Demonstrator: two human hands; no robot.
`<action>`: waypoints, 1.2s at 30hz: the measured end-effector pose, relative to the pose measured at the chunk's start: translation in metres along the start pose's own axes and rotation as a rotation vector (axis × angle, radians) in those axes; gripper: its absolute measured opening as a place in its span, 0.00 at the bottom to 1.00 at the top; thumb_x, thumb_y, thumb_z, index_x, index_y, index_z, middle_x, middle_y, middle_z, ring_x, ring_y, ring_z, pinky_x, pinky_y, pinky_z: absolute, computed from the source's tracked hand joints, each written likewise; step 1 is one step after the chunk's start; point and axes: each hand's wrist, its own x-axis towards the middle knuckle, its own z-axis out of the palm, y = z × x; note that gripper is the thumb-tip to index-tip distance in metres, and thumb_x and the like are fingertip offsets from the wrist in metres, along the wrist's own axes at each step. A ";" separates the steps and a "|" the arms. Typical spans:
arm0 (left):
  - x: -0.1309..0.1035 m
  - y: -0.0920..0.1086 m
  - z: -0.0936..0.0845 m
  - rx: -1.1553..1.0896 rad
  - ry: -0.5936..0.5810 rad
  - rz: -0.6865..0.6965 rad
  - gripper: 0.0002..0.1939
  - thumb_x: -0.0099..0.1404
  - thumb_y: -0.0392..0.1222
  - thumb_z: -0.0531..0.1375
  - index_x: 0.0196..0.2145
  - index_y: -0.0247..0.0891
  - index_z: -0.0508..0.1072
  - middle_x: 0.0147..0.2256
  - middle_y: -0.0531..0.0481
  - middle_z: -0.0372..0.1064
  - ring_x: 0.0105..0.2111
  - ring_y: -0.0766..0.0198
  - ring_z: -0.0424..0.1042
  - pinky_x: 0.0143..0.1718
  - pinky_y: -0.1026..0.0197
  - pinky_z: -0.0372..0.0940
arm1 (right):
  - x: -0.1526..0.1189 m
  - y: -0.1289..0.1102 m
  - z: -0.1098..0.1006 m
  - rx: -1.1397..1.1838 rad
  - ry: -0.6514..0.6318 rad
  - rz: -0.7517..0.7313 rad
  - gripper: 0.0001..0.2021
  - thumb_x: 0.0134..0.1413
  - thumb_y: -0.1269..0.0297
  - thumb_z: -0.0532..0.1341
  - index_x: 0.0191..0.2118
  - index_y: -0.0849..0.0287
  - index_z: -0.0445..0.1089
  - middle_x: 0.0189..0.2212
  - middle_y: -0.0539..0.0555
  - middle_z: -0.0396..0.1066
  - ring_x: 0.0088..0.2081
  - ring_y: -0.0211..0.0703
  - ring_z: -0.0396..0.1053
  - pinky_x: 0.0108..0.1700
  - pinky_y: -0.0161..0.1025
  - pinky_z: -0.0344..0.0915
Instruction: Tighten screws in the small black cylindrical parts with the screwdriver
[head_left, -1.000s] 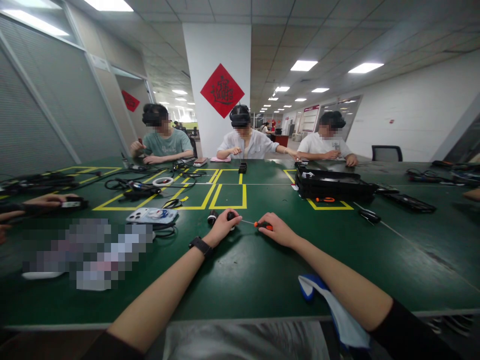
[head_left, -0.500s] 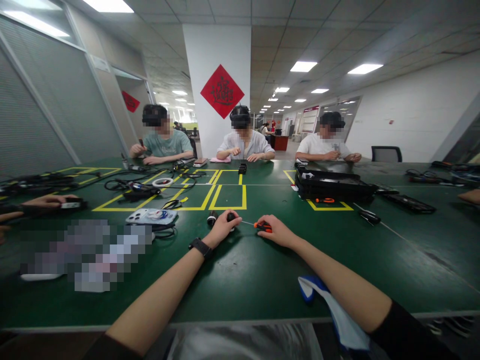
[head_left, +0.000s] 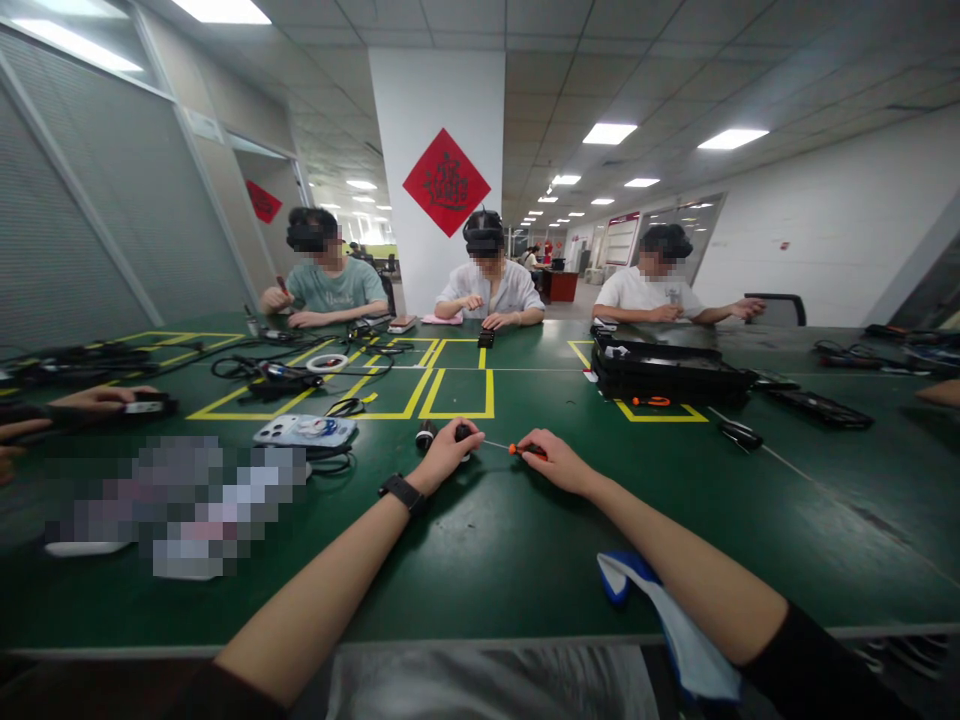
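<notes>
In front of me on the green table, my left hand (head_left: pixel 448 449) is closed around a small black part (head_left: pixel 466 433), most of it hidden by the fingers. My right hand (head_left: pixel 552 460) grips the orange and black handle of a screwdriver (head_left: pixel 517 450). Its thin metal shaft runs leftward, and the tip meets the black part or lies very close to it. Just left of my left hand sits a small black round piece with a pale band (head_left: pixel 425 436).
A phone (head_left: pixel 304 431) with cables lies left. Black trays (head_left: pixel 671 372) are stacked right, an orange-handled tool (head_left: pixel 651 402) before them. A black tool (head_left: pixel 740 434) lies farther right, a blue-white cloth (head_left: pixel 660 600) near my right forearm. Several people sit around the table.
My hands stay in place; the right fingers have shifted slightly around the screwdriver handle. Across the table, the person at right has stretched an arm outward, and the middle person's hand has reached a black object.
</notes>
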 end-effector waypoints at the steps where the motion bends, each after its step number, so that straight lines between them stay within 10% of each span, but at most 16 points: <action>1: 0.000 0.000 0.000 -0.002 0.000 -0.004 0.16 0.52 0.52 0.58 0.33 0.37 0.66 0.25 0.54 0.65 0.27 0.68 0.64 0.31 0.64 0.59 | 0.000 0.000 0.000 0.020 0.007 0.013 0.08 0.51 0.66 0.56 0.38 0.60 0.68 0.35 0.54 0.67 0.38 0.40 0.62 0.43 0.39 0.58; 15: -0.001 0.003 0.001 -0.003 0.009 -0.006 0.15 0.52 0.51 0.58 0.32 0.37 0.66 0.25 0.54 0.65 0.27 0.68 0.64 0.31 0.64 0.59 | 0.008 0.010 0.001 0.532 0.166 0.355 0.09 0.51 0.65 0.51 0.33 0.61 0.67 0.30 0.53 0.70 0.35 0.38 0.67 0.39 0.37 0.62; 24: -0.002 0.005 0.001 -0.012 0.012 -0.015 0.16 0.51 0.51 0.58 0.32 0.36 0.67 0.26 0.53 0.65 0.27 0.67 0.65 0.31 0.64 0.60 | 0.002 0.003 -0.009 0.006 -0.036 0.050 0.07 0.50 0.65 0.56 0.31 0.60 0.70 0.32 0.53 0.68 0.37 0.40 0.63 0.43 0.40 0.58; 36: -0.001 0.005 0.001 -0.012 0.011 0.012 0.14 0.52 0.50 0.57 0.31 0.37 0.66 0.25 0.54 0.65 0.26 0.68 0.64 0.30 0.64 0.60 | -0.001 0.002 0.001 -0.004 0.026 0.069 0.13 0.44 0.64 0.62 0.38 0.60 0.64 0.35 0.52 0.65 0.37 0.39 0.61 0.39 0.37 0.58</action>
